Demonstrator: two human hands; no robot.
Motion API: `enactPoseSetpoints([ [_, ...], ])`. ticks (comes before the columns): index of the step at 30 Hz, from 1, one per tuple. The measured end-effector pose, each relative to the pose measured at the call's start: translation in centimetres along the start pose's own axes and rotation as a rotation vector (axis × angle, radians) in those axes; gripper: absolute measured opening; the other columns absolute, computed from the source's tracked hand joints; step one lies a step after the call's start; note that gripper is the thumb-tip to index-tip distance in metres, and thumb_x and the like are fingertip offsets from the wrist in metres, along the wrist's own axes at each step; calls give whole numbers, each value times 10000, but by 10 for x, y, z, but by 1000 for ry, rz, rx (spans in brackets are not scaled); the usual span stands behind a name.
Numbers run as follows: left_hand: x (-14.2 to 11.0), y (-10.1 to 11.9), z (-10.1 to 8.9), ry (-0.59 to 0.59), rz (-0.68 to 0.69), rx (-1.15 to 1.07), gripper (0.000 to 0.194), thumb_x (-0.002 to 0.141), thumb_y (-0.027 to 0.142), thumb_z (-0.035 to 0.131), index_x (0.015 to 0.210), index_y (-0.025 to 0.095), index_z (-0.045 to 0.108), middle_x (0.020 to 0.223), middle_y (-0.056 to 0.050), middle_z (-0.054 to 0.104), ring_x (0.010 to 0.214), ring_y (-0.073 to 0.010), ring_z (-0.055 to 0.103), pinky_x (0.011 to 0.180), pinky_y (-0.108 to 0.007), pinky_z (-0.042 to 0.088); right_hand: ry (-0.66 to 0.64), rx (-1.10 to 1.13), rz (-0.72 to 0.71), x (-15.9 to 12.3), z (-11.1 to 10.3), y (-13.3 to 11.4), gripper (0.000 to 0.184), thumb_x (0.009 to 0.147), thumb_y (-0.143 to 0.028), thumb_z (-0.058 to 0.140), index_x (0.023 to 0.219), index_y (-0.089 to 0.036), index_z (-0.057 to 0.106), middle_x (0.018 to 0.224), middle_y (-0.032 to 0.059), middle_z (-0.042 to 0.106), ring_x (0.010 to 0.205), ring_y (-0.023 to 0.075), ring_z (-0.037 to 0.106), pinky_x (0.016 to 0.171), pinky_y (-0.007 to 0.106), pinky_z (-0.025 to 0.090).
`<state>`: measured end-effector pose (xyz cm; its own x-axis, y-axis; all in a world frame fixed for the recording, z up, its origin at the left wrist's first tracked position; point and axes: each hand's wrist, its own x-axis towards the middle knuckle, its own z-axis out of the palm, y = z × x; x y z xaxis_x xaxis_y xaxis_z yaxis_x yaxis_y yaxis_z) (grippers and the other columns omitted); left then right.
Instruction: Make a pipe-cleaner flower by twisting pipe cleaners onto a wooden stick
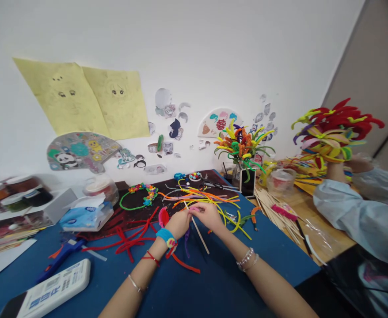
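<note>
Head camera view: we are holding both hands close together over the blue tabletop, thumbs and fingers closed in a pinch. Our left hand is gripping the pale stick, which is slanting past our fingertips, its lower end pointing toward us and to the right. Our right hand is pinching a pink fuzzy strip beside the stick's upper part; our fingers are hiding exactly how the two are meeting. Near our left wrist, a pinkish-red loop is sticking up, and a purple strip is showing just below our hands. Red fuzzy stems are lying crossed on the left, while yellow and orange stems are spreading out beyond our fingers. Over on the right, a person in pale sleeves is holding a bouquet of fuzzy flowers.
</note>
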<state>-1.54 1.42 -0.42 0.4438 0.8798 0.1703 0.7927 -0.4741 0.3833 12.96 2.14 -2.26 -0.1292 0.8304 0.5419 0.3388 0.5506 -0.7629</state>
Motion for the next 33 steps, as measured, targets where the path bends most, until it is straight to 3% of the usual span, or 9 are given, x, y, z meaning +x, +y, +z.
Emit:
enactPoseSetpoints([
  [4, 2, 4, 3, 53, -4, 3, 331, 869, 227, 251, 825, 127, 563, 756, -109, 616, 686, -176, 587, 661, -284, 403, 139, -209, -161, -4, 1, -4, 179, 764, -203, 525, 838, -232, 685, 830, 25, 688, 771, 174, 628, 724, 304, 488],
  [9, 3, 6, 0, 91, 7, -47, 380, 880, 263, 210, 727, 153, 540, 681, -73, 598, 630, -160, 564, 632, -267, 389, 179, -264, -280, -2, -5, -6, 242, 801, -170, 472, 909, -249, 674, 894, 21, 682, 843, 164, 622, 798, 310, 479],
  [16, 3, 1, -5, 63, -40, -179, 370, 868, 334, 250, 744, 168, 557, 744, -58, 620, 697, -157, 572, 668, -248, 400, 157, -105, -186, 3, -8, -9, 226, 784, -186, 512, 916, -267, 677, 912, 2, 683, 860, 175, 631, 803, 319, 490],
  [22, 4, -3, 1, 132, -21, -300, 368, 871, 405, 242, 942, 167, 513, 848, -66, 617, 764, -163, 579, 709, -268, 419, 89, 22, -128, 4, -12, -6, 216, 777, -219, 528, 933, -258, 671, 940, 3, 676, 887, 183, 627, 831, 347, 487],
  [26, 2, -6, -4, 140, 20, -216, 386, 885, 382, 201, 859, 160, 516, 782, -67, 606, 717, -161, 578, 685, -267, 417, 3, 101, -110, 2, -9, -7, 213, 785, -250, 516, 932, -251, 671, 948, 9, 673, 894, 190, 625, 846, 367, 481],
  [30, 1, -5, -7, 132, 40, -110, 390, 890, 364, 194, 892, 155, 523, 779, -79, 612, 709, -168, 594, 660, -264, 413, 39, 158, -41, 4, -5, -9, 194, 758, -283, 550, 888, -239, 686, 904, 19, 684, 875, 210, 632, 839, 395, 485],
  [33, 0, -8, -7, 108, 23, -89, 388, 888, 356, 213, 939, 154, 541, 809, -85, 624, 754, -171, 605, 693, -267, 418, 86, 253, 64, 7, -17, -4, 220, 737, -319, 570, 879, -200, 689, 883, 49, 689, 840, 224, 643, 817, 399, 499],
])
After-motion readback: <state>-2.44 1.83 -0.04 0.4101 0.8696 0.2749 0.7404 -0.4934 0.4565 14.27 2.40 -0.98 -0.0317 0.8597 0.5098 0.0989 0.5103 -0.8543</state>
